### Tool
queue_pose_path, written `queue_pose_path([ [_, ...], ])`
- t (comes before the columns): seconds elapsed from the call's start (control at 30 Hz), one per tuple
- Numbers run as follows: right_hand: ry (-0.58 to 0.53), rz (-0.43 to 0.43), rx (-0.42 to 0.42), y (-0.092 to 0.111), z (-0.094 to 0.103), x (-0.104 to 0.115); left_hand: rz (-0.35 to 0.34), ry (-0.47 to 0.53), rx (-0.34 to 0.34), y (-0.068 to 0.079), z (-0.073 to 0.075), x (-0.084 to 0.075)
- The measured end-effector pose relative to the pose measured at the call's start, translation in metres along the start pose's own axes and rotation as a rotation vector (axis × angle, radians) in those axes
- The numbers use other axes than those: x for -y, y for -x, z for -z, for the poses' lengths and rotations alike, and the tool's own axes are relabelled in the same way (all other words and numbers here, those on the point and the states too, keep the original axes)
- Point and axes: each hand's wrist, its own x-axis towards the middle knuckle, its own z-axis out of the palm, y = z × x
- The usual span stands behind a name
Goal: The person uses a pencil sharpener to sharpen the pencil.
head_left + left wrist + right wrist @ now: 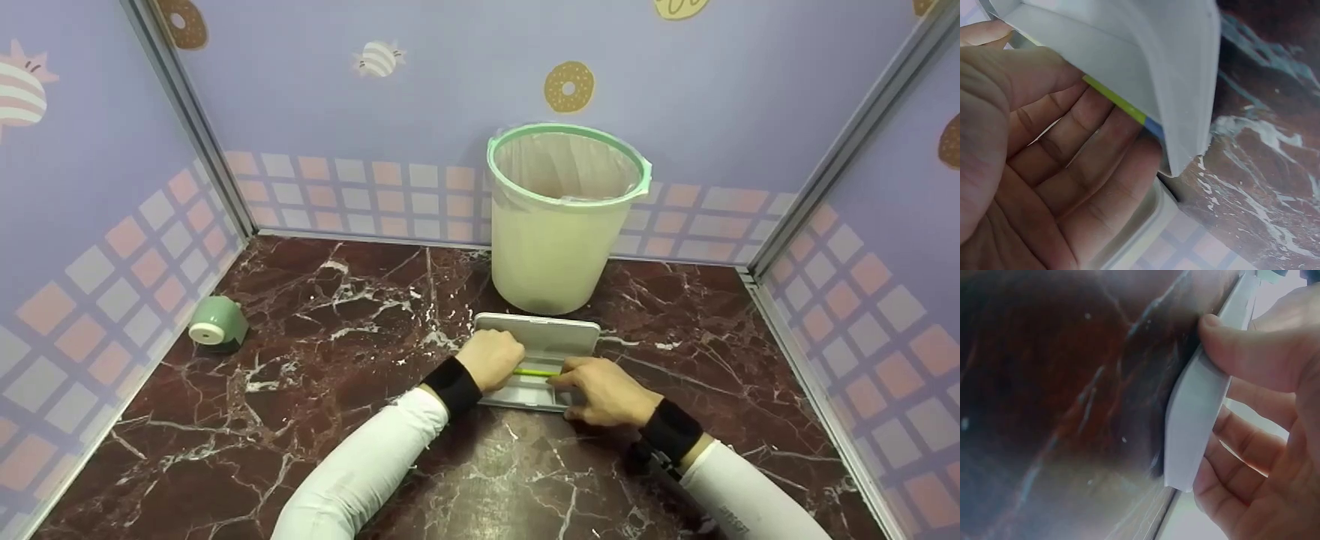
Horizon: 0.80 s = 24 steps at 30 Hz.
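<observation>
The pencil is pinched by the left hand, its long axis pointed rightward from there over the open case toward the right hand, by which the case's near edge is gripped.

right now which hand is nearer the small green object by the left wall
Left. The left hand is at the open white case, to the right of the green object; the right hand is at that case's right end, farther away.

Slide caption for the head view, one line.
Left grip on a yellow-green stick, right grip on an open white case; lined bin behind, green device left.
</observation>
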Motion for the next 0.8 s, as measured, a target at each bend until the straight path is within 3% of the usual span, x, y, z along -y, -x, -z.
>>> queue_pose_path([
  [0.27,-0.001,-0.004,-0.012,-0.009,-0.002,-0.003,0.029,0.014,0.039,-0.001,-0.001,0.007],
  [0.43,0.012,0.013,-0.029,-0.011,-0.004,-0.007,0.033,0.032,0.017,0.000,-0.006,0.010],
  [0.8,-0.004,0.002,-0.028,-0.018,-0.005,-0.006,0.046,0.082,0.039,-0.002,-0.008,0.017],
])
